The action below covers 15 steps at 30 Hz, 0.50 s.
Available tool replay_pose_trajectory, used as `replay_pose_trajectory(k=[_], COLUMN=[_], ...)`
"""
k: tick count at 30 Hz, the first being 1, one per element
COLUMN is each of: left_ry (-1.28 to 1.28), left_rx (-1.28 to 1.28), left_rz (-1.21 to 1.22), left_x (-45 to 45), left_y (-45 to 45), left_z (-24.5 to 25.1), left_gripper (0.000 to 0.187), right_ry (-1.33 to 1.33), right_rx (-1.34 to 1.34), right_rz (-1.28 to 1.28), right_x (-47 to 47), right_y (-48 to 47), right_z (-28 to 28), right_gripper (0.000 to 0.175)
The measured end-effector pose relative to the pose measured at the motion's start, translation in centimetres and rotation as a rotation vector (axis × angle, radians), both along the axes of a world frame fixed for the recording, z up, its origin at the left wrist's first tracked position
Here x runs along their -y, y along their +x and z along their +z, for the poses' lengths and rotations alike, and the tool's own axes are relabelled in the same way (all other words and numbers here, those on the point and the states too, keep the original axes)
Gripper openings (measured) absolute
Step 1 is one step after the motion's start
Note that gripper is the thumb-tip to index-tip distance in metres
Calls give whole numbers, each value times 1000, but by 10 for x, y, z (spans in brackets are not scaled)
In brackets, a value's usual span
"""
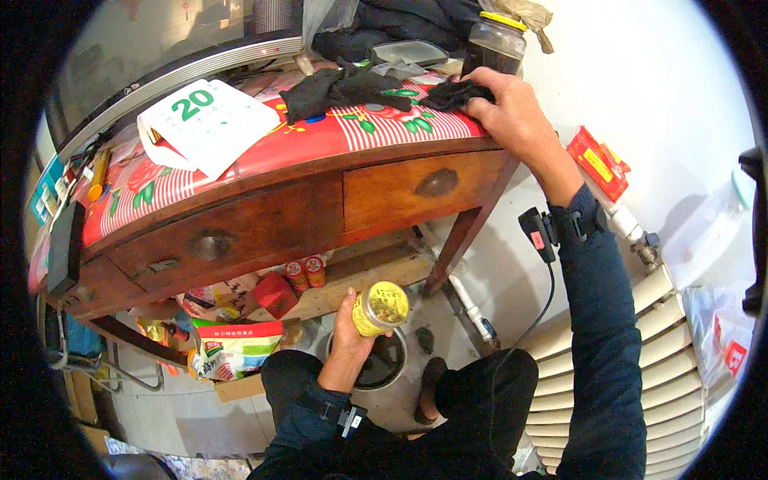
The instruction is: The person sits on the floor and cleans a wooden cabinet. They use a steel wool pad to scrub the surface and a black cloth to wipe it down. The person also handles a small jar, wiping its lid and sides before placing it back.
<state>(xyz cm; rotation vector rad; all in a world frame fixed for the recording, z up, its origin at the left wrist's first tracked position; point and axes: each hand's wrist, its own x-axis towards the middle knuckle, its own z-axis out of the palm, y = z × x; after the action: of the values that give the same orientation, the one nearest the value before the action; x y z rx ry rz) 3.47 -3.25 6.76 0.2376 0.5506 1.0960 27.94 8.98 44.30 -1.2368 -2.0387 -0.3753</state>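
My left hand (346,336) grips a small cylindrical container (378,307) with a yellow label, its round top tilted up towards me. It hangs in front of the wooden desk (270,222), below the drawers. At the desk's right end, my right hand (513,114) pinches a black cloth piece (453,95) against the red floral tablecloth (390,123). Just behind those fingers stands a glass jar (493,45) with a yellow lid and dark contents. Another crumpled black cloth (348,90) lies to the left of my right hand.
A television (180,60) and a calendar sheet (210,123) occupy the desktop's left part. Below are a red box (275,295), a printed food bag (240,349) and a round bin (384,363) between my legs. A radiator (612,384) stands at right, and a cable (546,300) hangs by my right sleeve.
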Motion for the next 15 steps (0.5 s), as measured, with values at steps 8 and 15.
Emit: replay_pose_trajectory(k=[8,15], left_ry=[79,41], left_rx=[54,51], left_rz=[32,48], left_x=[2,1], left_y=[-6,-7], left_z=[2,2], left_gripper=[66,66], right_ry=[292,262], right_rx=[256,398], right_rz=[-27,208], right_x=[51,11], right_y=[-44,-126], right_z=[23,23], right_gripper=[50,51])
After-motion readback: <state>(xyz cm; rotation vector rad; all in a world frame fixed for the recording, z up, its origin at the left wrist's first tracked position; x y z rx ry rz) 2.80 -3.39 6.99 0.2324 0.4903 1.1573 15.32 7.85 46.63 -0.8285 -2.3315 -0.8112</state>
